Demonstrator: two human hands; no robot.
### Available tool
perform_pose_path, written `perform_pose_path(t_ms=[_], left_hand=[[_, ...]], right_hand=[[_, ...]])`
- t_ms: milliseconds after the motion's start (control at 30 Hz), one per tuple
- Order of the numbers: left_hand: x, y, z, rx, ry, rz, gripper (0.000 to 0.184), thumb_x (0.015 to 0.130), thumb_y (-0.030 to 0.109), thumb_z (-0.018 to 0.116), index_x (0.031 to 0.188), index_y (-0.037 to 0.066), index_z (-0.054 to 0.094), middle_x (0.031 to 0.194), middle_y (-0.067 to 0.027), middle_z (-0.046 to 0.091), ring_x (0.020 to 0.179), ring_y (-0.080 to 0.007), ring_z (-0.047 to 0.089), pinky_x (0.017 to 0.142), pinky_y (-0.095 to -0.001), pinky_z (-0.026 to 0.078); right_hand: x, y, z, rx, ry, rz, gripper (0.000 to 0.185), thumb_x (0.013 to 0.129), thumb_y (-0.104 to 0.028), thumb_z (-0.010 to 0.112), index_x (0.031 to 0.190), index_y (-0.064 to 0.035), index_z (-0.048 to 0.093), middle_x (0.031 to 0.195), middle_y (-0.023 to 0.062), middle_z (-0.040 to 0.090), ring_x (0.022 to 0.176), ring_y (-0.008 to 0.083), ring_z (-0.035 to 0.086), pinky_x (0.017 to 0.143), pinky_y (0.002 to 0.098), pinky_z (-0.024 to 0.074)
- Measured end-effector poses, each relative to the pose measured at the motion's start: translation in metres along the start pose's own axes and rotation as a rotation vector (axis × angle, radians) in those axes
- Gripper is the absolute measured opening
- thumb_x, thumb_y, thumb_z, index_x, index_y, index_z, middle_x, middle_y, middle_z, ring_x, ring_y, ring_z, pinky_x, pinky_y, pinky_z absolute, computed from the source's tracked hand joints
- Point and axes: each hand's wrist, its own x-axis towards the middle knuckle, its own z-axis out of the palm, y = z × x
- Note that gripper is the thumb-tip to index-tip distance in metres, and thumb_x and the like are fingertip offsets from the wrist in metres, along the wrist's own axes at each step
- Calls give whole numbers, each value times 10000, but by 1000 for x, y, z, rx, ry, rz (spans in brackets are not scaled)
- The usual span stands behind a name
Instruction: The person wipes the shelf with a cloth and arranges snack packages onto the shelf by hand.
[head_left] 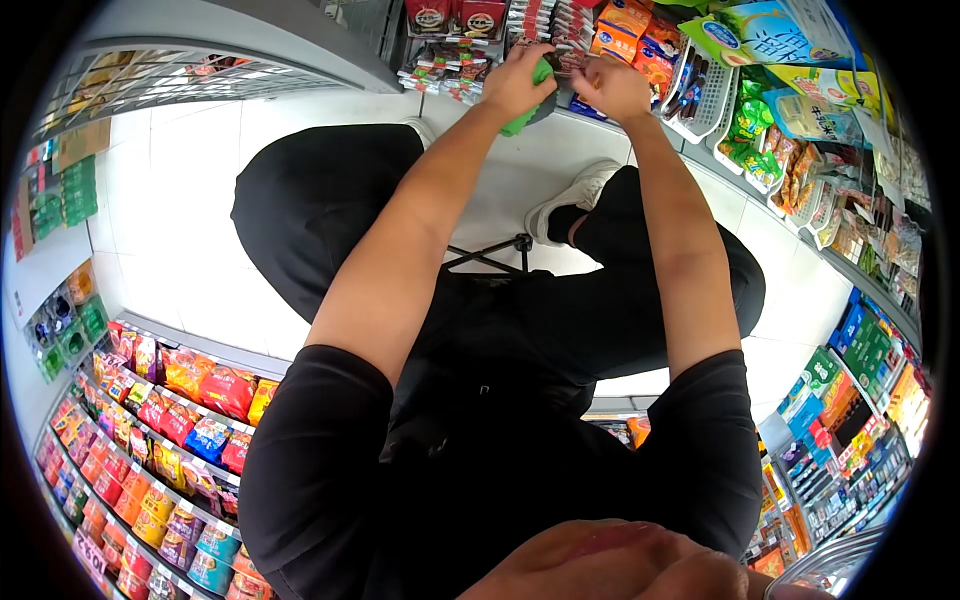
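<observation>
My left hand (518, 82) is at the front of the low shelf, its fingers closed round a green cloth (520, 122) that hangs below the palm. Beside the cloth is a dark grey part that I cannot make out. My right hand (612, 90) is just to the right, fingers curled in at a small dark packet (572, 62) between the two hands. Whether it grips that packet is hidden. Small red-and-white packets (572, 22) stand in rows behind my hands. Orange bags (622, 28) lie just beyond my right hand.
White baskets (708, 100) with snacks line the shelf to the right, near green-wrapped sweets (750, 115). A grey mesh rack (190, 75) stands at upper left. Shelves of bagged snacks (225, 390) and tubs fill the lower left. My knees and shoes (575, 205) flank the white floor (490, 190).
</observation>
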Motion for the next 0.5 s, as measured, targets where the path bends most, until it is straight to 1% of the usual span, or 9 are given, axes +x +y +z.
perform_pose_path(t_ms=[100,200,233,333,367,467,500], left_hand=[[1,-1,5,44,17,23,528,875,403,661,1362,259,518,1308,-105,564,1056,-392,638,864,-504,527],[1,2,9,81,42,26,488,899,420,655,1341,253,533,1295,-91,570,1026,-382,649,835,-499,537],[1,4,8,93,46,37,479,907,423,652,1339,251,534,1285,-88,574,1015,-378,654,824,-496,540],[1,13,7,116,72,59,416,930,399,644,1305,246,548,1233,-72,594,984,-371,662,790,-494,545],[1,15,6,122,81,64,389,937,385,642,1289,244,554,1212,-66,602,974,-369,664,778,-494,545],[4,13,7,127,82,73,302,950,336,636,1231,245,574,1150,-55,621,940,-366,667,750,-488,546],[5,12,8,138,99,90,280,953,324,633,1215,244,577,1132,-53,622,931,-364,667,739,-486,546]], right_hand=[[10,16,0,38,210,68,288,887,-436,645,847,-152,676,809,12,686,752,266,696,643,417,541],[24,14,-4,137,279,61,288,881,-431,659,862,-145,679,786,18,674,747,264,693,648,411,545],[29,13,-4,163,257,-21,289,889,-429,662,941,-150,717,827,11,701,774,247,708,673,387,555],[48,15,1,324,-79,16,297,886,-383,691,1056,-144,741,920,14,738,830,207,729,723,359,569],[52,16,-1,461,-226,117,319,879,-325,715,1130,-129,736,1001,30,758,908,171,733,784,342,575],[67,44,25,652,-324,31,329,865,-282,731,1144,-107,729,1013,57,761,948,166,726,821,350,573],[67,43,23,529,-312,52,340,869,-270,731,1160,-94,721,1019,69,760,946,168,727,821,340,571]])
